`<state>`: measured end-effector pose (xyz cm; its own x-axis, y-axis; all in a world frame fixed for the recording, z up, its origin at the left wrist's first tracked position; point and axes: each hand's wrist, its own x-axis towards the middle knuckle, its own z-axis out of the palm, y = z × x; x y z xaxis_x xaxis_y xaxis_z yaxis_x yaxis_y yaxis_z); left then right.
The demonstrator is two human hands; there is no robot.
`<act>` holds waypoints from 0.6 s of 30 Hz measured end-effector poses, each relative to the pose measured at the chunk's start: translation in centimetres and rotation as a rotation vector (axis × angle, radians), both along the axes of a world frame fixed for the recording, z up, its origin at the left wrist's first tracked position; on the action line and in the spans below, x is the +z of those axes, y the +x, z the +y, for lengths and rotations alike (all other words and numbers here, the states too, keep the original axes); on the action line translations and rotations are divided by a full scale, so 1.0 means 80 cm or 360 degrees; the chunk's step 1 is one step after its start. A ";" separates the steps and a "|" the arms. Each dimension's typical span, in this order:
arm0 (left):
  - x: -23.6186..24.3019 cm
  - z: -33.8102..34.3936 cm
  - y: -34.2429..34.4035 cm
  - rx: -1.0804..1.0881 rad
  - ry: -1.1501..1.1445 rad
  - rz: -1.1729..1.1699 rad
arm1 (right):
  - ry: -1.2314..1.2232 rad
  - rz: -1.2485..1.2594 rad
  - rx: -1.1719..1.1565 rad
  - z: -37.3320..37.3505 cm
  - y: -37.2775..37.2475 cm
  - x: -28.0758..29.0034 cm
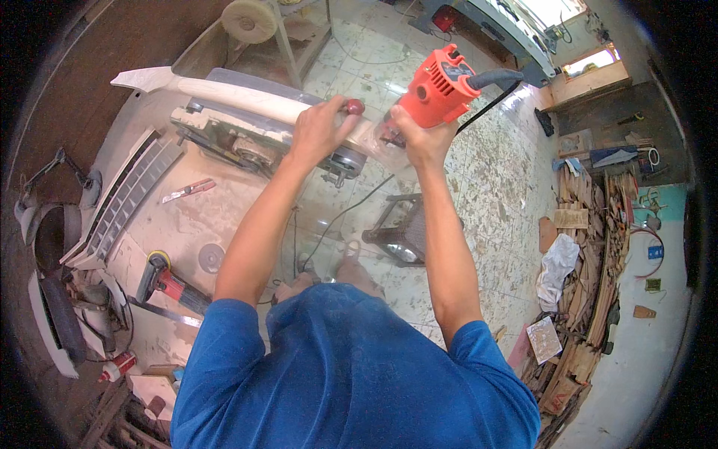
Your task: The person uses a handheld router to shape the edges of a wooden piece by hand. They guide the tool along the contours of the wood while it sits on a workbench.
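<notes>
My right hand is wrapped round the lower part of an orange power tool, a router by its shape, with a clear base and dark cord at its top. My left hand is closed at a round red knob just left of the tool, fingertips and thumb around its side. Both are over a long pale curved workpiece, which lies along a dusty machine or vise.
A slatted grey panel, red polisher and utility knife lie on the left bench. A dark stool stands below the tool. Stacked wood offcuts line the right. Cords cross the tiled floor.
</notes>
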<state>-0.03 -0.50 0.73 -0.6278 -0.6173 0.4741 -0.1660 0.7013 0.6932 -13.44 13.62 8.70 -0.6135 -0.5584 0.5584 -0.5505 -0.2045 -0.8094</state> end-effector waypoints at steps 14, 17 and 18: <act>-0.007 0.000 -0.004 0.0031 0.0020 0.0018 | 0.0008 -0.0054 0.0076 -0.005 -0.017 -0.005; -0.007 0.000 -0.004 0.0049 0.0017 0.0030 | -0.0006 0.0066 0.0054 -0.008 -0.021 -0.003; -0.007 0.000 -0.004 0.0057 0.0010 0.0039 | -0.0013 0.0014 0.0078 -0.008 -0.021 -0.002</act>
<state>-0.38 -0.46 0.16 -0.5935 -0.6421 0.4853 -0.1740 0.6911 0.7015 -15.14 12.95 8.50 -0.5808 -0.5830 0.5681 -0.5466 -0.2379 -0.8029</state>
